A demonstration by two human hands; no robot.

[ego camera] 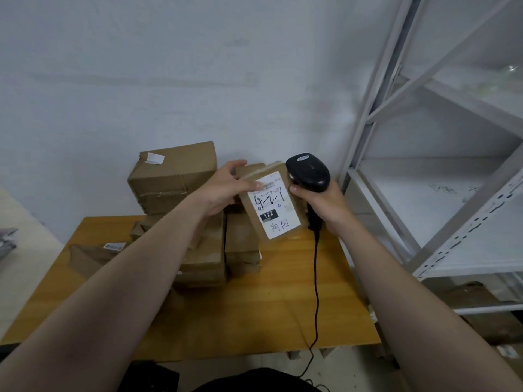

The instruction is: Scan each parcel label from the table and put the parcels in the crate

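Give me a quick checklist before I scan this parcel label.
1. Grip on the parcel: ok, the left hand grips its upper left edge.
2. The label faces me: ok, though the thumb sits at its top left corner.
3. Grip on the scanner: ok, the right hand holds its handle.
4. Aim at the label: cannot tell, the scanner's window is hidden.
5. The cable: ok, it runs loose across the table.
6. The crate: cannot tell, none in view.

White metal shelving (418,179) stands at the right against a pale wall (169,66).
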